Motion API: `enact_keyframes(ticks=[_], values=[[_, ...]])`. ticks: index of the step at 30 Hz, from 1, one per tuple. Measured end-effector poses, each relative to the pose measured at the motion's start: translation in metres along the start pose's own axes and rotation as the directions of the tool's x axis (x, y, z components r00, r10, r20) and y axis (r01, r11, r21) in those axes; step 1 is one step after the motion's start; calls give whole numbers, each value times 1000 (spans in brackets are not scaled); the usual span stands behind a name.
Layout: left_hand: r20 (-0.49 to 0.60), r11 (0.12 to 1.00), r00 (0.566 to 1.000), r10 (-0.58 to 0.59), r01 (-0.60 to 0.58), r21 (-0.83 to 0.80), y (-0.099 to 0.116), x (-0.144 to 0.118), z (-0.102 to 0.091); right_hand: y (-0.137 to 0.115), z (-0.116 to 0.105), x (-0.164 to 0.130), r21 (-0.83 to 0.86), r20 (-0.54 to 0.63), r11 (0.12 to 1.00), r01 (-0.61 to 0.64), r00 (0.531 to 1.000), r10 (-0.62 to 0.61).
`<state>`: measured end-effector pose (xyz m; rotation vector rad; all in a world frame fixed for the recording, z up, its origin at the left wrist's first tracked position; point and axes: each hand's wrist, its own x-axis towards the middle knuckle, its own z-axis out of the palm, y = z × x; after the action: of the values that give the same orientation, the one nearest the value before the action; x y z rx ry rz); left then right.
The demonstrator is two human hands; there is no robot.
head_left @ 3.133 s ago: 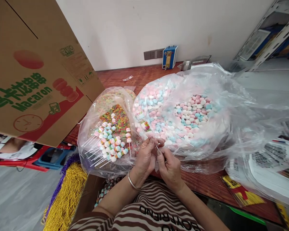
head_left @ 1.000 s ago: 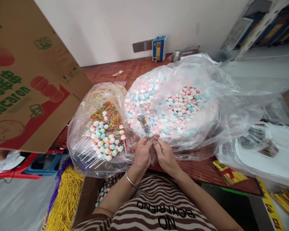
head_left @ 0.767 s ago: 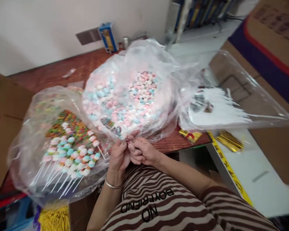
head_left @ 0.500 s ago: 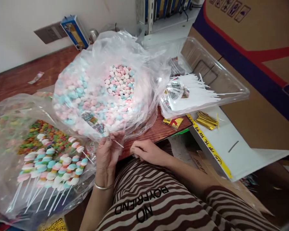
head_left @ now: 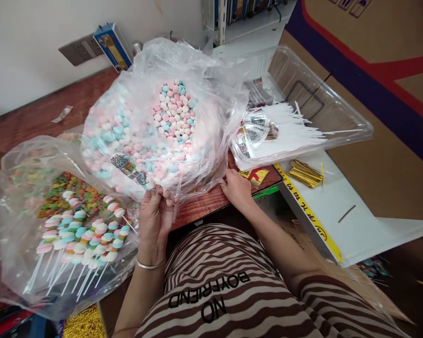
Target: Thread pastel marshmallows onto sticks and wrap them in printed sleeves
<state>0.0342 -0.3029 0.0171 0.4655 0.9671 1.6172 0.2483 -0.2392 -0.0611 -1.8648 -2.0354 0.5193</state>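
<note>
**Two hands at the edge of a candy-covered table**

The left hand (head_left: pixel 156 213) is curled at the table's near edge, fingers closed around what seems to be a thin white stick, though it is mostly hidden. The right hand (head_left: pixel 237 188) rests loose on the wooden table (head_left: pixel 38 117), touching the clear plastic of the big candy bag (head_left: pixel 155 126). That bag, just beyond both hands, is heaped with small pink, blue and white rounded candies. To its left, a second clear bag (head_left: pixel 56 206) holds roughly ten finished candy skewers (head_left: pixel 81 234), each a white stick threaded with pastel pieces, lying on multicoloured candy. To the right, one clear tray (head_left: pixel 338 126) holds a bundle of bare white sticks (head_left: pixel 292 134).
</note>
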Motion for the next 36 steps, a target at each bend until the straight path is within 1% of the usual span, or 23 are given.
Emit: enact_keyframes(ticks=[3, 8, 11, 14, 16, 18, 22, 24, 26, 29, 32, 36], values=[[46, 1000, 999, -10, 9, 20, -3, 0, -3, 0, -2, -3, -32, 8, 999, -20, 1000, 21], [70, 997, 997, -25, 20, 69, -10, -1, -4, 17, -10, -20, 4, -27, 1000, -5, 1000, 5], [92, 994, 994, -60, 51, 96, -13, -2, -2, 26, -12, -29, 55, -106, 998, 18, 994, -12], [112, 993, 991, -68, 56, 104, -14, -3, 1, 29, -11, -32, 106, -205, 993, 60, 978, -37], [116, 993, 991, -66, 54, 101, -14, -3, 2, 29, -10, -32, 104, -253, 992, 65, 967, -37], [110, 995, 992, -58, 49, 91, -14, -3, 2, 30, -10, -33, 69, -261, 997, 47, 965, -27], [88, 994, 994, -64, 56, 92, -14, -1, -1, 30, -14, -39, -72, -209, 997, -20, 978, 4], [82, 993, 995, -65, 56, 103, -15, -1, -2, 29, -18, -44, -112, -148, 994, -1, 989, -16], [82, 992, 995, -60, 51, 112, -16, -1, -1, 25, -20, -48, -129, -56, 991, 47, 997, -55], [70, 990, 997, -39, 30, 136, -18, -1, 1, 16, -19, -49, -201, 45, 977, 77, 997, -70], [59, 976, 998, 2, -14, 219, -20, -2, 1, 8, -14, -44, -250, 97, 965, 84, 993, -61], [79, 919, 992, 103, -125, 373, -19, -2, -7, 6, -13, -39, -229, 126, 967, 116, 988, -89]])
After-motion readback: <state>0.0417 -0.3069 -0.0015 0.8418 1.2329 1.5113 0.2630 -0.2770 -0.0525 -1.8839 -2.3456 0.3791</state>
